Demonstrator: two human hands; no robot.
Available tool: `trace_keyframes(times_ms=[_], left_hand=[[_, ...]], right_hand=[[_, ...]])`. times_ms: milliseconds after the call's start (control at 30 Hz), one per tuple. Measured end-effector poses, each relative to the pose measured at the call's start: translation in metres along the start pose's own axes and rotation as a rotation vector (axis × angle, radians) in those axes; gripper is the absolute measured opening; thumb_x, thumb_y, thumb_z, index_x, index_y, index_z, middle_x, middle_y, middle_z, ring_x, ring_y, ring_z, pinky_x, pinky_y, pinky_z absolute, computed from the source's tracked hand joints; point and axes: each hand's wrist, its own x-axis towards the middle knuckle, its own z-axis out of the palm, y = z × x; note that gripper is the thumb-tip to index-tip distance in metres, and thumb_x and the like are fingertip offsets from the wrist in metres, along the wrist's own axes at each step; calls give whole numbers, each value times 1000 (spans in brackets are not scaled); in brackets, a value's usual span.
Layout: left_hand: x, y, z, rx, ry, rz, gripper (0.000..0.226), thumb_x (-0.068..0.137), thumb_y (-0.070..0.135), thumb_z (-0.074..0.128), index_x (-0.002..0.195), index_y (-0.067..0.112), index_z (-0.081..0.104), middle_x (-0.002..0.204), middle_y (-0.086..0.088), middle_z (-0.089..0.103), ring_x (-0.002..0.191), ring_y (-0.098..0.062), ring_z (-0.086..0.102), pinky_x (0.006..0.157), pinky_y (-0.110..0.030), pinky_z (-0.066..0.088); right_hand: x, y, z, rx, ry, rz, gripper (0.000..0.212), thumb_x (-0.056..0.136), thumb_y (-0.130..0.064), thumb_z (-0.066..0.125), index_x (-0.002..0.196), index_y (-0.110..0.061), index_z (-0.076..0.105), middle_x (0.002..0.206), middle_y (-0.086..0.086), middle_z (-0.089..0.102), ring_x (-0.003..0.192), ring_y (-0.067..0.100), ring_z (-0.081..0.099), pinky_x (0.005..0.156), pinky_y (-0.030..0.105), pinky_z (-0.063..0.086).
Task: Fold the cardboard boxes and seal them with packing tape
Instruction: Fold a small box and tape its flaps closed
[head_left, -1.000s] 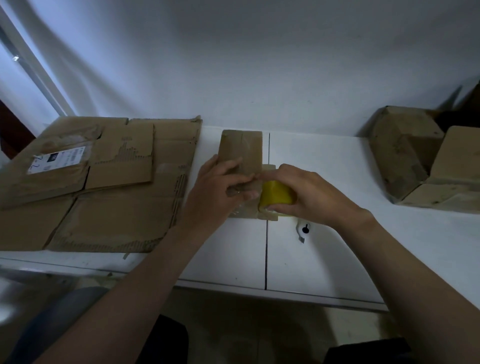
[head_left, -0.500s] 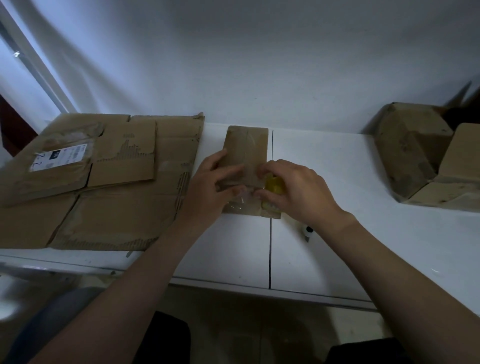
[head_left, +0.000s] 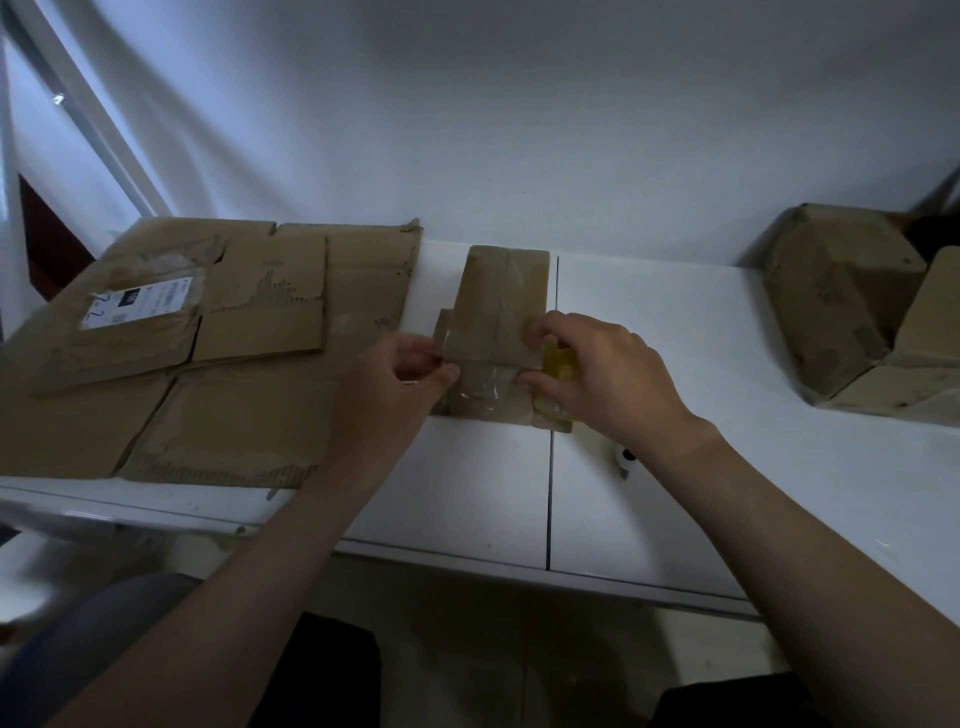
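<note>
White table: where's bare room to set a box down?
Bare: between the small brown cardboard box and the folded brown boxes at right; also the front strip along the near edge. Crowded: the left, under flattened brown cardboard sheets, and the centre around the left hand and right hand.

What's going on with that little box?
A person is taping a small box on the table. The left hand pinches clear tape at the box's left edge. The right hand holds the yellow roll at its right, with the tape stretched between them. Flat cardboard lies left, folded boxes right.
</note>
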Motion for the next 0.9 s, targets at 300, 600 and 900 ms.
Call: trace_keyframes(times_ms=[300,600,900], left_hand=[[-7,-1,19,82,100,45,8,88,27,76,88,19,78,81,12,69,76,-1,66,71,-28,57],[1,0,27,92,-49,39,26,92,47,62,102,22,59,108,1,57,98,-14,59,88,-45,53],[16,13,42,207,-115,130,42,100,47,53,140,36,58,142,-10,40,118,-15,47,93,-19,35]], right_hand=[[-2,-6,-1,-26,24,16,33,86,-53,73,109,-36,57,105,-15,64,90,18,60,70,34,51],[3,-4,0,-17,-43,-13,47,83,-57,74,119,-33,56,105,-10,61,92,18,58,74,36,50],[-11,7,-11,461,-112,57,64,77,-28,87,124,-35,45,111,-15,62,97,0,59,74,20,51]])
